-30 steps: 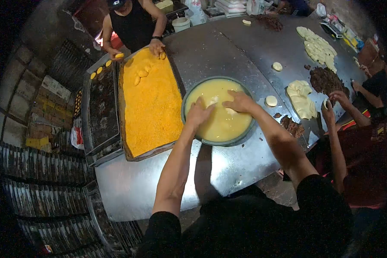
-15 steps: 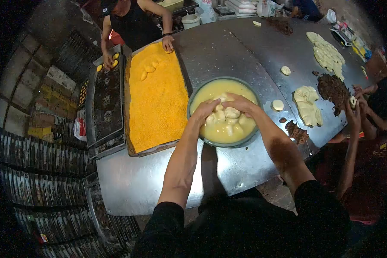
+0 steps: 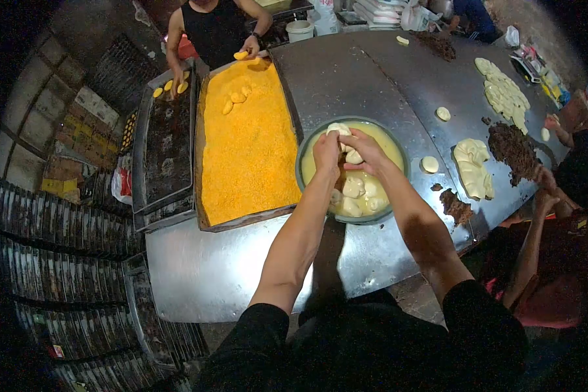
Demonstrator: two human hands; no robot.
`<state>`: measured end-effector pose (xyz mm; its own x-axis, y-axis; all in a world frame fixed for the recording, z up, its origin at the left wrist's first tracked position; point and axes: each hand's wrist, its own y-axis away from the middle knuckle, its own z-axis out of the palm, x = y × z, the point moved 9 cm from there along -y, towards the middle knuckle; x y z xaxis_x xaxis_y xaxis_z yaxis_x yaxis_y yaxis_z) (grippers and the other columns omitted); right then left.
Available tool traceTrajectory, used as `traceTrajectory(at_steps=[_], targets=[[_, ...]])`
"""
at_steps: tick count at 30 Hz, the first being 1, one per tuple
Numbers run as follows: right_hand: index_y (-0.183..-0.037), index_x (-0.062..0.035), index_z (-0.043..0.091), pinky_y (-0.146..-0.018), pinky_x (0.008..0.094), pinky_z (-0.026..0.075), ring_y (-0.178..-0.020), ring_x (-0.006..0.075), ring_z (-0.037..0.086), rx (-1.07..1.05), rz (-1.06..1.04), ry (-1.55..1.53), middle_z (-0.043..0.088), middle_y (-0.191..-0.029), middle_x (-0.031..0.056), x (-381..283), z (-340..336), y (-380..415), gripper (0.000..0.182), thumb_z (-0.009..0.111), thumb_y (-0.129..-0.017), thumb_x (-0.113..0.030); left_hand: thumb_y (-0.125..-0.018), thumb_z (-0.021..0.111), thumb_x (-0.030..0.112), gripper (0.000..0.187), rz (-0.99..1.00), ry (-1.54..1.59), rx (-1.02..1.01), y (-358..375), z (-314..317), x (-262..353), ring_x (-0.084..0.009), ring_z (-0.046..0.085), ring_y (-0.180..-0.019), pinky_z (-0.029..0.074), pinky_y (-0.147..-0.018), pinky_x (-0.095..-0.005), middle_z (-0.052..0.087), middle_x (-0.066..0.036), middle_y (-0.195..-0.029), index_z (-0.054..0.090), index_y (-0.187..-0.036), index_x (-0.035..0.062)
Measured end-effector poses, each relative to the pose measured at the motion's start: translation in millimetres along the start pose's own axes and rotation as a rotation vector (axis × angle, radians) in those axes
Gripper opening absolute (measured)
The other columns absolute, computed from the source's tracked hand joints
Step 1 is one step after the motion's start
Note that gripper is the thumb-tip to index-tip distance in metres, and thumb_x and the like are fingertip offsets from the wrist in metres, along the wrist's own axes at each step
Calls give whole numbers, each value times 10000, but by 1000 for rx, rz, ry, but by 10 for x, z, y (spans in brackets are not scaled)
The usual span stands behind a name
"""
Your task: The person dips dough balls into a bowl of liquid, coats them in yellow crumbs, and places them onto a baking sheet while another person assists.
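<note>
A round grey bowl of pale yellow liquid stands on the metal table, with several wet dough balls in its near half. Over the bowl my left hand and my right hand are cupped together, fingers wrapped round a clump of dough pieces. Some of that dough bulges out above and between the fingers; the rest is hidden by them. Left of the bowl lies a tray of orange crumbs, a few coated pieces at its far end.
Across the table a person handles coated pieces beside a dark baking tray. To the right are dough discs, a dough slab, brown filling and co-workers' hands. Stacked trays fill the left side.
My hands have risen from the liquid and closed together round dough pieces. The person across the table now lifts a coated piece over the crumb tray. The view has shifted slightly.
</note>
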<state>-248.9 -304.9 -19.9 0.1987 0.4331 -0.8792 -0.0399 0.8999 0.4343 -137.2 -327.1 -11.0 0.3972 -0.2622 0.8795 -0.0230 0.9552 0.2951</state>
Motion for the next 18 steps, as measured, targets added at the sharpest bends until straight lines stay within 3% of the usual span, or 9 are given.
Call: traceTrajectory(at_steps=[2, 4, 7, 9, 10, 11, 12, 14, 18], targets=[[-1355, -142, 399, -680, 386, 550, -1123, 190, 477, -55, -60, -45, 490, -1247, 56, -224, 83, 291, 562, 627, -857, -267, -803, 533, 173, 138, 31, 32, -16, 94, 81, 89, -122, 483, -630, 391, -551, -285, 528, -19, -710, 576, -802, 42], [-1354, -145, 399, -685, 390, 549, -1113, 181, 482, -79, -48, -62, 497, -1240, 60, -220, 65, 483, 567, 634, -854, -271, -805, 520, 163, 147, 72, -1, -73, 266, 169, 208, -127, 494, -660, 404, -562, -282, 541, -27, -746, 583, -827, 32], [-1345, -111, 400, -646, 369, 554, -1039, 173, 528, -36, -87, -73, 530, -1190, 75, -269, 11, 660, 556, 628, -861, -260, -803, 511, 144, 181, 46, -27, -181, 504, 289, 300, -148, 545, -721, 467, -632, -294, 568, -56, -785, 580, -897, 5], [-1264, -97, 463, -577, 310, 537, -847, 131, 604, 148, -92, -23, 591, -1049, 40, -173, -153, 771, 425, 591, -883, -236, -808, 508, 135, 219, -60, -25, -218, 593, 251, 55, -155, 565, -745, 479, -659, -296, 593, -70, -828, 585, -951, -11], [-1264, -97, 463, -577, 310, 537, -847, 131, 604, 139, -112, -12, 591, -1049, 40, -230, -158, 783, 425, 591, -883, -236, -812, 507, 128, 237, -128, -42, -221, 595, 250, 31, -157, 575, -760, 483, -674, -294, 608, -79, -858, 588, -978, -21], [-1270, -70, 459, -547, 293, 542, -843, 134, 608, 78, -145, -19, 598, -1046, 58, -251, -121, 834, 449, 606, -875, -224, -823, 515, 120, 272, -60, 90, -277, 682, 298, 87, -160, 592, -808, 484, -717, -282, 627, -99, -918, 592, -1034, -34], [-1275, -44, 454, -518, 276, 548, -840, 137, 611, 20, -161, -28, 606, -1043, 77, -210, -45, 918, 474, 622, -866, -213, -834, 532, 129, 283, -5, 26, -263, 797, 261, 210, -159, 598, -848, 478, -747, -269, 632, -106, -949, 593, -1053, -39], [-1263, -46, 467, -511, 268, 547, -827, 134, 617, 24, -164, 8, 611, -1033, 72, -216, 111, 1044, 457, 623, -863, -203, -832, 549, 144, 238, -75, 83, -289, 859, 171, 188, -127, 574, -834, 488, -706, -265, 605, -50, -920, 587, -1032, 20], [-1251, -46, 477, -518, 282, 563, -831, 148, 630, -99, -179, 39, 610, -1041, 73, -471, 738, 897, 444, 625, -856, -183, -837, 552, 130, 280, 68, 56, -250, 719, -324, 635, -128, 584, -853, 473, -743, -243, 611, -51, -969, 559, -1097, 28]])
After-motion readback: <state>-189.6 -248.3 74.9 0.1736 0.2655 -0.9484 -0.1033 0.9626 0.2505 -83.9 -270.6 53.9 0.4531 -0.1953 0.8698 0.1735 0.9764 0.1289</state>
